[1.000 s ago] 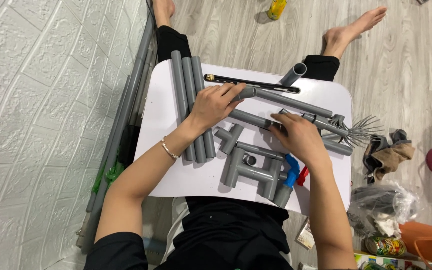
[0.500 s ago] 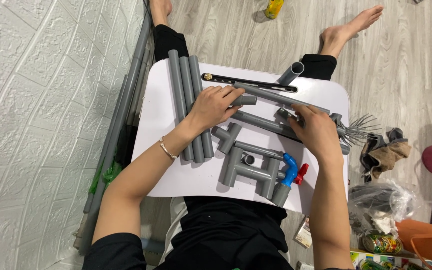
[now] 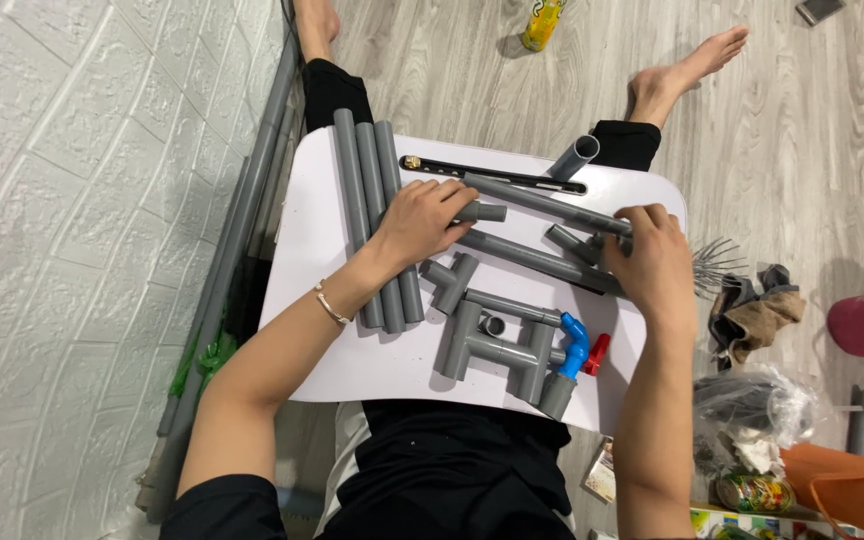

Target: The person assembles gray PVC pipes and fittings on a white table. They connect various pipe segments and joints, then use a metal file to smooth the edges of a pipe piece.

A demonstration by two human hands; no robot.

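My left hand (image 3: 422, 222) lay on the white lap table (image 3: 322, 250), fingers curled shut around one end of a long grey pipe (image 3: 542, 205). That pipe ran slantwise away from my palm toward the far right of the table, just below a black strip with holes (image 3: 497, 175). My right hand (image 3: 652, 262) closed over the other end, pinching a grey angled fitting (image 3: 572, 243) where it met the pipe, so the pipe stretched between my two grips. A second long pipe (image 3: 537, 260) lay just beside it, nearer to me. Under my left wrist three straight grey pipes (image 3: 377, 215) lay side by side. Closer to my body sat a grey tee assembly (image 3: 497, 350) with a blue elbow (image 3: 574, 345) and a red-handled piece (image 3: 597, 352) beside it.
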